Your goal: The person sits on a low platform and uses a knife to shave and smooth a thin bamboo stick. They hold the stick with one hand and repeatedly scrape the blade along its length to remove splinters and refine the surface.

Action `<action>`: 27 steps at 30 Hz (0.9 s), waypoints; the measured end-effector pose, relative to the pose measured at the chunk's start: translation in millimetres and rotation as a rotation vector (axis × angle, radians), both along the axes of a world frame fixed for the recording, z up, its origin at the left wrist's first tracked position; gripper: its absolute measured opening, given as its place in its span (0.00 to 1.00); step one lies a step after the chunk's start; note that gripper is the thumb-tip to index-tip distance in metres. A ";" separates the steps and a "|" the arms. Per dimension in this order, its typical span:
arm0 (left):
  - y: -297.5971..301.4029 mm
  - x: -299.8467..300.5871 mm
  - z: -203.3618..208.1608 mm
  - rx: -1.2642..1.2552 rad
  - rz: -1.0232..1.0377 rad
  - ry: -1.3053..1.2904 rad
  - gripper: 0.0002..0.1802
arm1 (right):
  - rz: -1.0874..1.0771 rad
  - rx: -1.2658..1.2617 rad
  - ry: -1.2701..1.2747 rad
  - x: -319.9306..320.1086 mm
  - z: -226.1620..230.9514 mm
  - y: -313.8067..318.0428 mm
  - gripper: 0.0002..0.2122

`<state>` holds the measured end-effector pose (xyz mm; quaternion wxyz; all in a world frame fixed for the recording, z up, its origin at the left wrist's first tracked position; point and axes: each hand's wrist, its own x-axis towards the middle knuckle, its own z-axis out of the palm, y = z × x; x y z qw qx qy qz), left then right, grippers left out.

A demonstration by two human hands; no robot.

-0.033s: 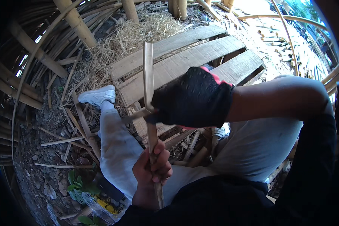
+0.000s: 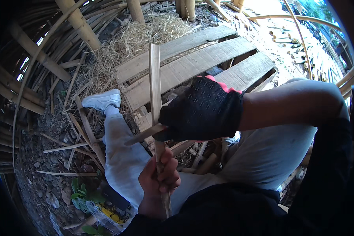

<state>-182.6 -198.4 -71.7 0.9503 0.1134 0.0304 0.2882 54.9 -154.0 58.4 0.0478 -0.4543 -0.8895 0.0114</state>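
My bare left hand (image 2: 159,173) is wrapped round the lower part of a long split bamboo strip (image 2: 155,78), which stands nearly upright in front of me. A black and pink glove covers my right hand (image 2: 202,110), closed in a fist beside the strip, just above the left hand. From that fist a knife (image 2: 143,134) crosses the strip, its blade pointing left and slightly down. The glove hides the knife's handle. Both hands are over my lap, between my spread legs.
A slatted wooden pallet (image 2: 200,55) lies ahead, with a heap of dry shavings (image 2: 145,33) behind it. Bamboo posts (image 2: 80,25) rise at the left. Loose sticks (image 2: 67,147), a leafy plant (image 2: 79,192) and plastic wrapping (image 2: 106,214) lie on the ground. Cut bamboo (image 2: 285,40) is scattered at far right.
My right hand and the knife have come down a little along the strip, toward my left hand. The left hand and the strip have hardly moved.
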 end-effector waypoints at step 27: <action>-2.4 -19.2 3.6 -0.063 0.074 -0.058 0.16 | -0.041 0.258 -0.041 -20.1 8.1 56.3 0.15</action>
